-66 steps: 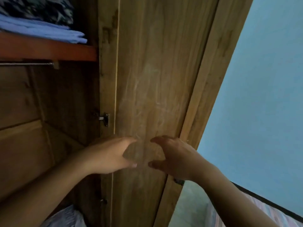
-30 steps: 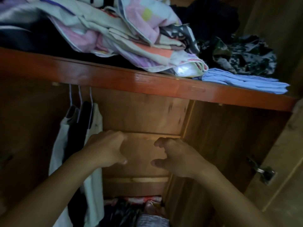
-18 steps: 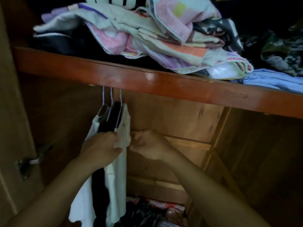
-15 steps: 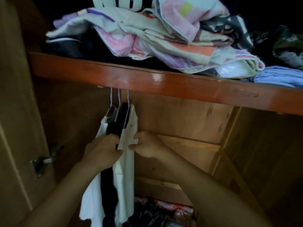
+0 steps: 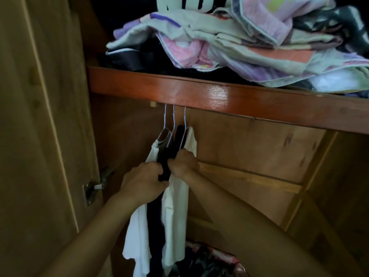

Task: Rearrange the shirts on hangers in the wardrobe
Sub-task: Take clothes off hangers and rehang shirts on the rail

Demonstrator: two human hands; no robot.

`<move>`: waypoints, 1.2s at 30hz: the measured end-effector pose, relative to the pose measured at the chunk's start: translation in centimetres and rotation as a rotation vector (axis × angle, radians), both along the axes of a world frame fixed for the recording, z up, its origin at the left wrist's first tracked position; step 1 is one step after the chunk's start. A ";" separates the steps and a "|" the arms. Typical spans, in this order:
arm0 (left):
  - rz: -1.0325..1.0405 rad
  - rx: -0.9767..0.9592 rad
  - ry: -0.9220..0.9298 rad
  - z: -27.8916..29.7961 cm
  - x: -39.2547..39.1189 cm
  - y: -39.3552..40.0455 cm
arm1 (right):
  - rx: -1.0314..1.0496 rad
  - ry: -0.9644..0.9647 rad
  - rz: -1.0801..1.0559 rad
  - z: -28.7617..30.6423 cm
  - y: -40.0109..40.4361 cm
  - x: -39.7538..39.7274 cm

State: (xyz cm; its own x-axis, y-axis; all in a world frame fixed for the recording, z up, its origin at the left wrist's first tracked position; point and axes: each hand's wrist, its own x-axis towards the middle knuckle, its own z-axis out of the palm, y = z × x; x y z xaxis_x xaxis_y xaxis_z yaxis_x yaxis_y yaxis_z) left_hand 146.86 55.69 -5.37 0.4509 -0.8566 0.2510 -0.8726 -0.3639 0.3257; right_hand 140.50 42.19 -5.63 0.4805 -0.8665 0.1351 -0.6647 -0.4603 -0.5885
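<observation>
Wardrobe interior [image 5: 259, 156], frame centre: we note left hand [image 5: 143, 182] and right hand [image 5: 184, 162] both clamped on the black shirt [image 5: 177, 140], hung between two white shirts [image 5: 175, 206].

Only cropped, unreadable black lettering showed on a white garment [image 5: 191, 5] atop the pile above the red shelf [image 5: 199, 92].
</observation>
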 end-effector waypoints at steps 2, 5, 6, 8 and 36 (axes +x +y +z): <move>-0.008 -0.011 -0.007 0.1 0.0 -0.3 | -0.062 0.005 -0.015 -0.1 -0.1 0.1; -0.020 -0.028 0.012 0.0 -0.1 -0.8 | -0.146 0.002 -0.042 -0.2 -0.6 -0.5; -0.024 -0.031 0.021 0.0 -0.1 -0.9 | -0.159 0.005 -0.046 -0.2 -0.9 -0.9; -0.031 -0.025 0.030 -0.1 -0.1 -0.9 | -0.193 0.027 -0.051 -0.1 -1.3 -1.8; -0.343 -0.061 0.173 0.4 -3.2 -1.9 | -0.550 0.106 -0.149 0.6 3.2 -16.4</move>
